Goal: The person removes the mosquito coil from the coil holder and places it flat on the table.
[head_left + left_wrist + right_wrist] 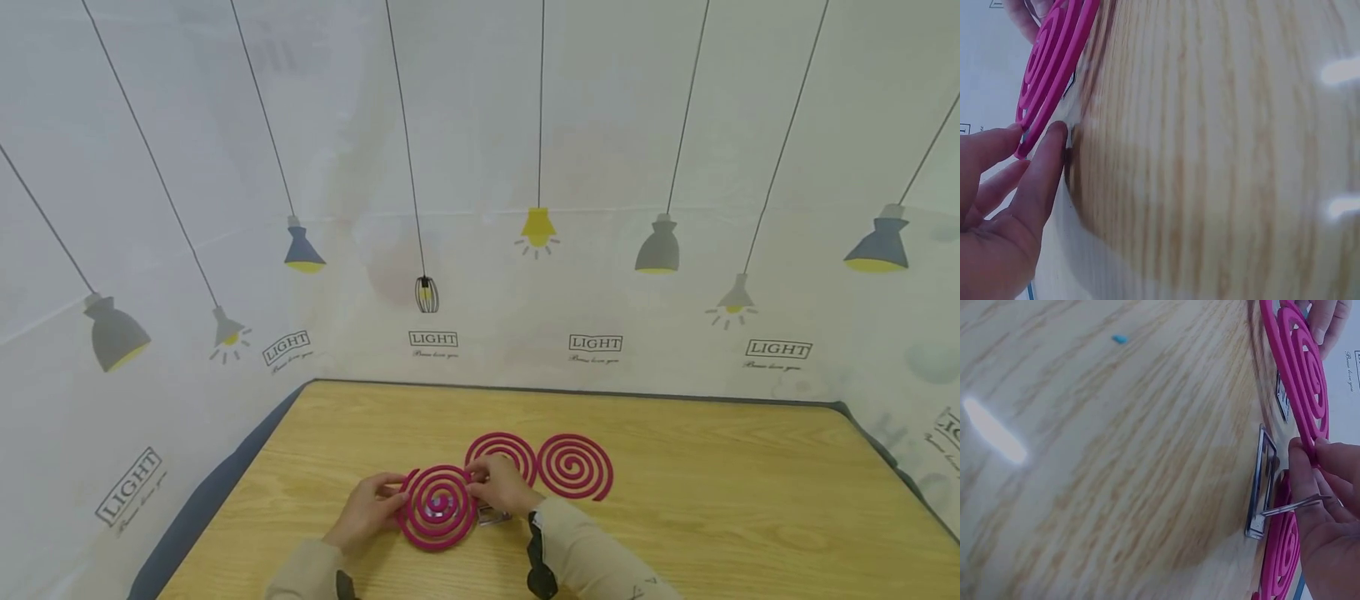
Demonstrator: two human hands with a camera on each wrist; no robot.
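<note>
Between both hands a magenta mosquito coil (438,502) is held tilted up off the table. My left hand (367,508) pinches its left edge between thumb and fingers, and my right hand (504,486) pinches the opposite edge. In the right wrist view, a thin metal coil stand (1254,515) with a raised prong lies on the table near the right fingers. Another metal stand (1282,399) shows below the held coil. Behind the right hand lies a second coil (498,435), partly covered by it. A third coil (573,465) lies flat to its right.
The wooden table (750,483) has its far edge against a white cloth backdrop (480,150) printed with lamps. A tiny blue bit (1120,339) lies on the tabletop in the right wrist view.
</note>
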